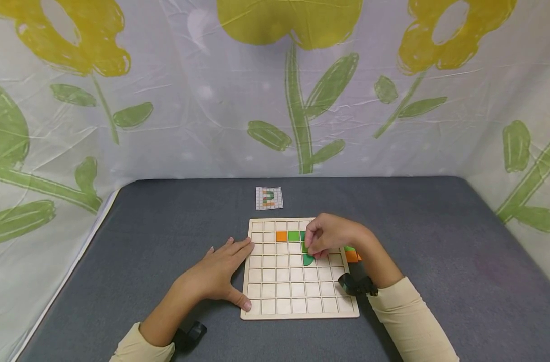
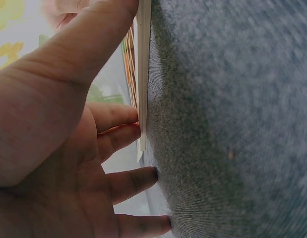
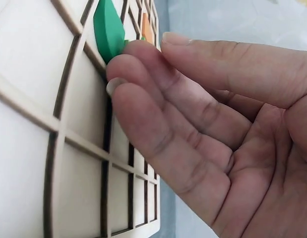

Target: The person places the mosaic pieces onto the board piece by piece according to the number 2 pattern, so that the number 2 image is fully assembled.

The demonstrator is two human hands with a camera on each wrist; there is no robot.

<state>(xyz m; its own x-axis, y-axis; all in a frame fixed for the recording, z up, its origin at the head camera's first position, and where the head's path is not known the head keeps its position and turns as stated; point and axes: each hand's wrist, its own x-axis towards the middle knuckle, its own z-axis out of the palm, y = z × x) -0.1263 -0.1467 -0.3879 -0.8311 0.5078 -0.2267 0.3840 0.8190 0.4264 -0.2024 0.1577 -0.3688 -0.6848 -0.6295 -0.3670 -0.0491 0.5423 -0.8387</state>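
A wooden grid board point(image 1: 284, 291) lies on the grey table. My left hand point(image 1: 220, 271) rests along its left edge with fingers spread, the thumb at the lower left corner; in the left wrist view, fingertips point(image 2: 128, 136) touch the board's edge and the cloth. My right hand point(image 1: 329, 236) is over the upper right cells, fingers bent, fingertips right at the green tiles. A dark green rounded tile point(image 3: 109, 29) sits in a cell beside these fingertips, and no tile shows between them. An orange square tile point(image 1: 281, 236) and a light green square tile point(image 1: 294, 236) fill upper cells.
Behind the board lies a small card point(image 1: 269, 198) printed with a coloured grid pattern. Loose orange tiles point(image 1: 351, 257) and green ones lie at the board's right edge, partly behind the right forearm. A flower-printed curtain point(image 1: 202, 125) stands around the table's back and sides.
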